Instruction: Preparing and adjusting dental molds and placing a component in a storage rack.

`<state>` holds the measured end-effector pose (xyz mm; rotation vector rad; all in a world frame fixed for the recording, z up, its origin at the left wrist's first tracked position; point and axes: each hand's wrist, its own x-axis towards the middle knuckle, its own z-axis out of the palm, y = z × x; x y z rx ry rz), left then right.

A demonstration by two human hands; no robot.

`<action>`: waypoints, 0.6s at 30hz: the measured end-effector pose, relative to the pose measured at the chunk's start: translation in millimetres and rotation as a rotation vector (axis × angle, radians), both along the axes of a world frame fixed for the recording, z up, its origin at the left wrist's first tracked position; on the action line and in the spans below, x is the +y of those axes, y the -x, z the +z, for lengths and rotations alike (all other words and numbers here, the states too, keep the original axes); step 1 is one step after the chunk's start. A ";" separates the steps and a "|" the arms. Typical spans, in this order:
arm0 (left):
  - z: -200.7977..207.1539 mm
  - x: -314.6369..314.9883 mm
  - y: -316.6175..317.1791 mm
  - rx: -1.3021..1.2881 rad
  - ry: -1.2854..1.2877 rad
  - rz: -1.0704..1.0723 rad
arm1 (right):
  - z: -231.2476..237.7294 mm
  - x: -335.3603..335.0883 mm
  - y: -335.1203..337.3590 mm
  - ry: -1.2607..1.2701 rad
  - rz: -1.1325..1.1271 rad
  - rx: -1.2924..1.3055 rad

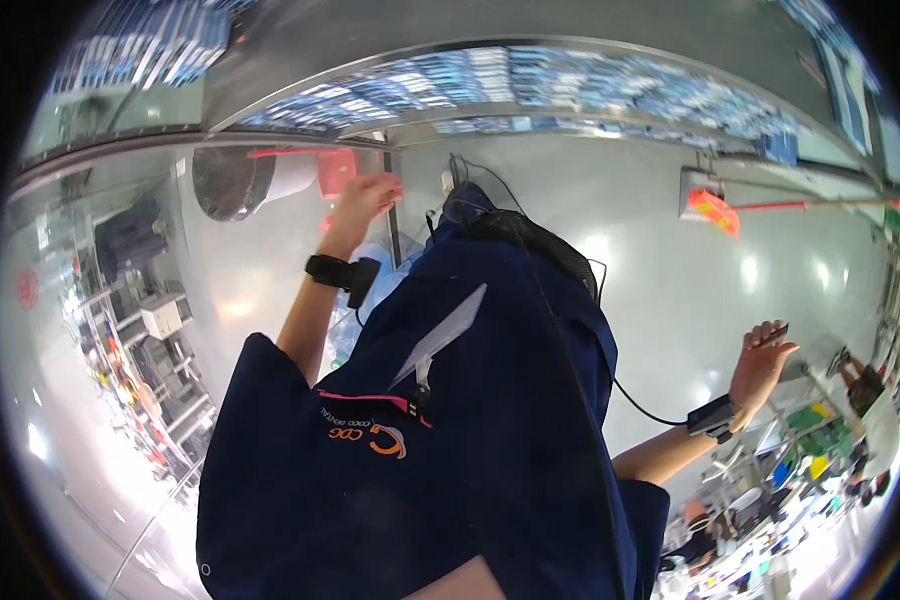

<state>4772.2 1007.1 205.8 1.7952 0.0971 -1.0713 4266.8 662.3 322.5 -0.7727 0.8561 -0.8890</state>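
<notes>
My left hand (368,195) is held out to the front left, its fingers loosely bent and nothing visible in them. Behind it, lower down, lies a red dustpan (336,172), which it does not appear to touch. Out to the right, my right hand (757,372) has its fingers curled around a small dark object (776,336), mostly hidden, whose kind I cannot make out. Black devices are strapped to both wrists, the left wrist device (345,275) and the right wrist device (712,418). A white card (440,335) hangs from a clip on my dark blue top (500,430).
Ahead runs a metal rack (610,115) packed with blue-and-white items. An orange-red broom head (715,211) with a red handle lies at the front right. A dark cable (640,405) trails to my right wrist. Another person (875,430) is at the far right, near cluttered benches.
</notes>
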 end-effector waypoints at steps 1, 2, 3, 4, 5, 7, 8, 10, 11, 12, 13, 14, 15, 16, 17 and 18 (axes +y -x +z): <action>-13.3 -16.7 21.4 0.003 -0.002 -0.033 | -8.5 5.6 29.1 0.008 0.025 0.002; -22.6 -34.8 46.3 -0.208 -0.019 -0.333 | -5.0 20.3 37.7 0.028 -0.102 0.164; -31.6 -52.1 69.5 -0.418 -0.026 -0.634 | -7.9 28.5 48.7 0.103 -0.114 0.313; -33.2 -69.7 95.4 -0.411 -0.027 -0.669 | -20.9 38.1 65.0 0.121 -0.123 0.439; -31.9 -92.4 120.6 -0.254 0.081 -0.758 | -29.5 46.8 80.7 0.139 -0.128 0.573; -31.6 -141.0 155.2 -0.098 0.198 -0.877 | -36.3 58.8 86.7 0.064 -0.180 0.779; -32.0 -161.4 169.9 -0.163 0.247 -0.989 | -51.2 62.7 96.8 0.087 -0.171 0.822; -9.7 -202.9 202.7 -0.038 0.271 -1.138 | -82.3 76.1 111.1 0.096 -0.156 0.761; -1.2 -218.4 217.4 -0.023 0.271 -1.181 | -94.3 76.9 110.0 0.096 -0.150 0.652; 3.5 -231.1 232.8 0.063 0.323 -1.228 | -105.3 72.3 103.1 0.013 -0.160 0.593; 6.3 -247.0 249.1 0.158 0.375 -1.277 | -114.5 65.2 97.7 -0.070 -0.175 0.537; 6.5 -263.2 262.6 0.113 0.414 -1.425 | -127.4 57.8 99.8 -0.010 -0.090 0.570; 6.3 -279.6 277.9 0.137 0.411 -1.457 | -137.5 49.3 102.4 0.045 -0.001 0.601; 5.9 -295.0 293.3 0.181 0.423 -1.509 | -142.7 40.0 99.8 0.067 0.051 0.651; 4.8 -311.0 308.4 0.224 0.434 -1.554 | -147.5 28.9 98.0 0.090 0.113 0.699; 1.1 -331.0 324.1 0.230 0.423 -1.623 | -158.6 18.5 102.2 0.160 0.163 0.690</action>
